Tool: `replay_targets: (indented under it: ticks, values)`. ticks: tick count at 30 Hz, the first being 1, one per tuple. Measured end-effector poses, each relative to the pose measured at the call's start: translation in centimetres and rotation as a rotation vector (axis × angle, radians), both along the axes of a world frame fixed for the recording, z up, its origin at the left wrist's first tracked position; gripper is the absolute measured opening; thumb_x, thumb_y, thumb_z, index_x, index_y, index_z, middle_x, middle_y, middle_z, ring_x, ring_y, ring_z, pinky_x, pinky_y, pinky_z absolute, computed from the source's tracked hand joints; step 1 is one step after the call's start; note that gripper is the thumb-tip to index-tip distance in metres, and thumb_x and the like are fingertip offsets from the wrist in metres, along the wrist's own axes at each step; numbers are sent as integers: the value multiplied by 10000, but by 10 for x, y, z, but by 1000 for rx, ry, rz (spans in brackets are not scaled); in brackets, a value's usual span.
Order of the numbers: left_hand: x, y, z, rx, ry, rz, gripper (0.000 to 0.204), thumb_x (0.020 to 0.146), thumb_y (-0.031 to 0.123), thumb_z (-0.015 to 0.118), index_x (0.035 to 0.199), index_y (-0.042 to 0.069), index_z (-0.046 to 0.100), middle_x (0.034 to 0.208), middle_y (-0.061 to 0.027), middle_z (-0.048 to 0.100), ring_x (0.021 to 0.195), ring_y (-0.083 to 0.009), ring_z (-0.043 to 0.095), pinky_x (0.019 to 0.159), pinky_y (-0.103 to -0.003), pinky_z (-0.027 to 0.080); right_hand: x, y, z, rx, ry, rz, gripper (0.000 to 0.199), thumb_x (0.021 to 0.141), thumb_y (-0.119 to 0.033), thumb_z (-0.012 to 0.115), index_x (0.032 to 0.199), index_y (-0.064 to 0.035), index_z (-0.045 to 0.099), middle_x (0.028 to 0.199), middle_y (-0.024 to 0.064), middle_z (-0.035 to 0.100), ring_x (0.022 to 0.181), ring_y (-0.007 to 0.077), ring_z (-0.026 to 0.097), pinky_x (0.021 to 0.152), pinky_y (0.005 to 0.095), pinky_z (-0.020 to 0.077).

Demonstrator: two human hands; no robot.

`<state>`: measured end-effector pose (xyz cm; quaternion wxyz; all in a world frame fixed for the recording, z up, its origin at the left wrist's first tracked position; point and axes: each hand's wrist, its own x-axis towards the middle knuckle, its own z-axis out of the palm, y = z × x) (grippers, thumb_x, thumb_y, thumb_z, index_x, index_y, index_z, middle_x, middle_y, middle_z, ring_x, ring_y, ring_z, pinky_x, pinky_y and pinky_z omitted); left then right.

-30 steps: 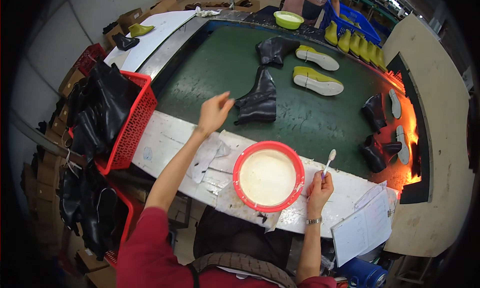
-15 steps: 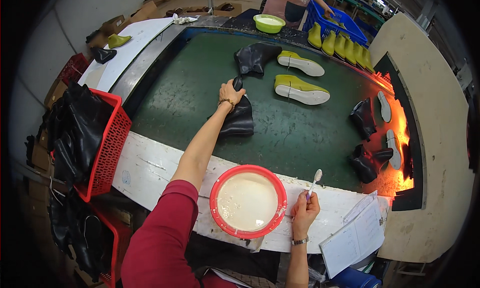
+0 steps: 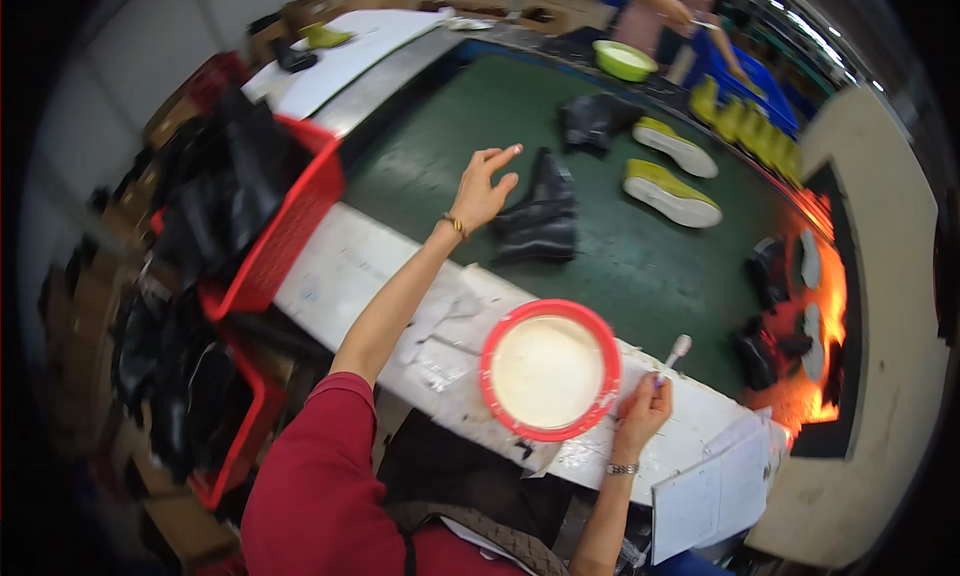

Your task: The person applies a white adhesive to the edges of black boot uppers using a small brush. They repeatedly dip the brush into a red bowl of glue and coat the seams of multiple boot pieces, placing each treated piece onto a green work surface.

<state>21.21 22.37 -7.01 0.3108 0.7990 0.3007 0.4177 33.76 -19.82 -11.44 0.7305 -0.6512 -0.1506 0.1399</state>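
My left hand (image 3: 482,188) is empty, its fingers spread over the green conveyor belt (image 3: 420,166). Just right of it lies a black boot upper (image 3: 545,216), apart from the fingertips. My right hand (image 3: 645,408) grips the purple handle of a toothbrush (image 3: 679,350), its pale bristle end pointing up and away. Left of that hand stands a red bowl (image 3: 490,371) of creamy white liquid on the white board (image 3: 345,261). Farther out on the belt are another black boot upper (image 3: 597,122) and two yellow-green shoe lasts (image 3: 655,181) with white soles.
Red baskets (image 3: 300,226) heaped with black boots stand at the left. Uppers (image 3: 765,276) and soles sit by an orange-glowing heater opening (image 3: 815,396). Papers (image 3: 705,506) lie at the near right. Across the belt, a co-worker stands near a green bowl (image 3: 625,62).
My left hand has let go of the black boot upper, and its fingers have spread. The view has shifted left, so the scene sits farther right. The toothbrush stays in my right hand.
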Motion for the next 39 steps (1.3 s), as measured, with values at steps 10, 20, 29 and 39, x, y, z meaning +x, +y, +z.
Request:
replay_targets:
  ticks: [10, 20, 29, 39]
  values:
    - [-241, -143, -48, 540, 1070, 504, 515, 943, 83, 526, 1452, 152, 562, 1517, -320, 414, 1379, -512, 414, 1102, -638, 368, -4, 1, 2, 41, -22, 41, 185, 1071, -190, 607, 911, -114, 551, 599, -97, 396, 454, -12, 287, 383, 223, 187]
    - [-321, -117, 154, 571, 451, 959, 544, 892, 200, 702, 1416, 124, 580, 1362, -195, 587, 1208, -427, 558, 964, -515, 472, 5, -7, -7, 65, -31, 49, 191, 1064, -187, 621, 910, -105, 544, 615, -103, 394, 458, -18, 278, 376, 216, 188]
    - [-392, -40, 176, 425, 398, 1328, 755, 783, 165, 695, 1488, 69, 439, 1225, -248, 619, 1126, -465, 570, 933, -584, 491, -1, 1, -7, 88, -5, 85, 195, 1076, -186, 598, 905, -114, 537, 643, -100, 416, 465, -17, 297, 381, 217, 198]
    - [-322, -208, 193, 275, -384, 284, 856, 812, -122, 641, 1595, -45, 305, 1566, -146, 458, 1407, -249, 499, 1172, -373, 381, 6, -8, 45, 51, -8, 113, 180, 1066, -214, 613, 923, -112, 574, 656, -96, 401, 477, -13, 303, 399, 207, 225]
